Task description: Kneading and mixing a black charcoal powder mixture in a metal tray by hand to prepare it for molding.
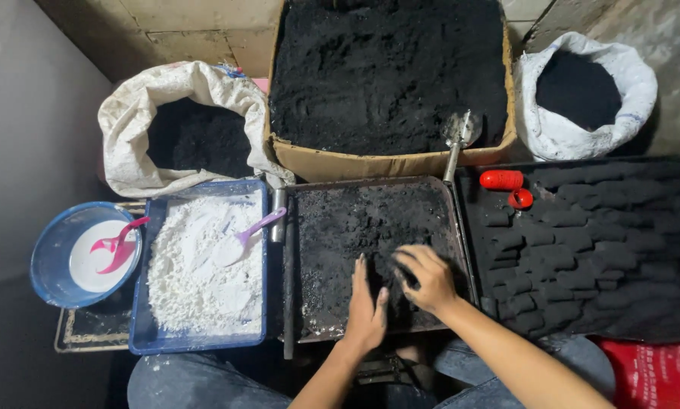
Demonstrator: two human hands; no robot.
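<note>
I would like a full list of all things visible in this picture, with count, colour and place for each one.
metal tray: one, dark, centre, holds black powder
cardboard box: one, brown, top centre, full of black powder
metal scoop: one, silver, in the box
sacks: two, white, top left and top right, black powder inside
blue tray: one, left of centre, holds white powder
purple spoon: one, in the white powder
blue bowl: one, far left
pink scoop: one, in the bowl
black blocks: many, in rows, right
red mould: one, on the blocks
left hand: one, on the metal tray
right hand: one, pressing black powder
</note>
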